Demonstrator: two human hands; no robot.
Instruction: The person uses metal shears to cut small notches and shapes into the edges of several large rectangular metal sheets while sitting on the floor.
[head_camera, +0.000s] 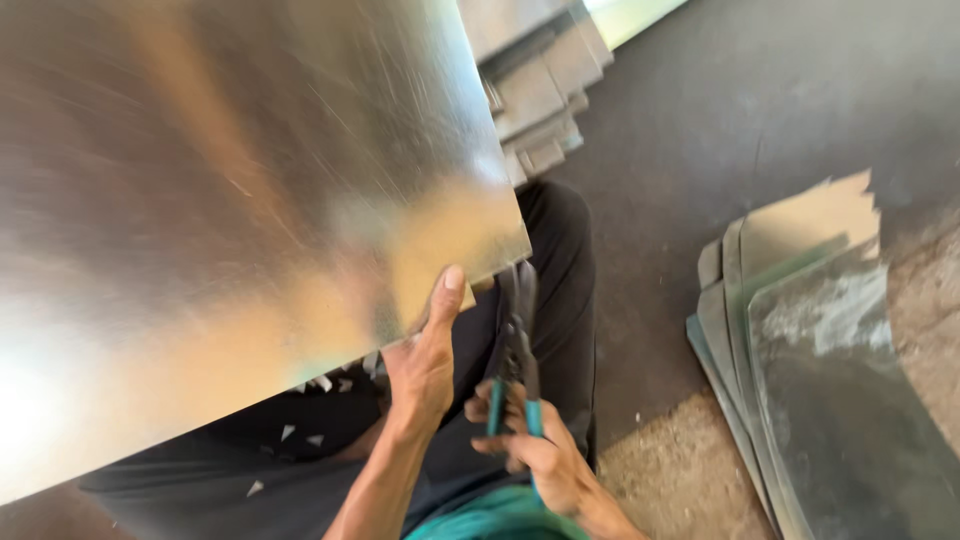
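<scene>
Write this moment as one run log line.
left hand: grips metal sheet corner | right hand: holds tin snips at sheet edge | floor: cut sheets

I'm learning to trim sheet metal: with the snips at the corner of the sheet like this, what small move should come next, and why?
Probably squeeze the handles to bite the corner. The right hand grips the green-handled snips, whose blades meet the sheet edge near its lower corner, while the left hand pinches that edge beside them, steadying it. Small metal offcuts lie on the lap below.
</scene>
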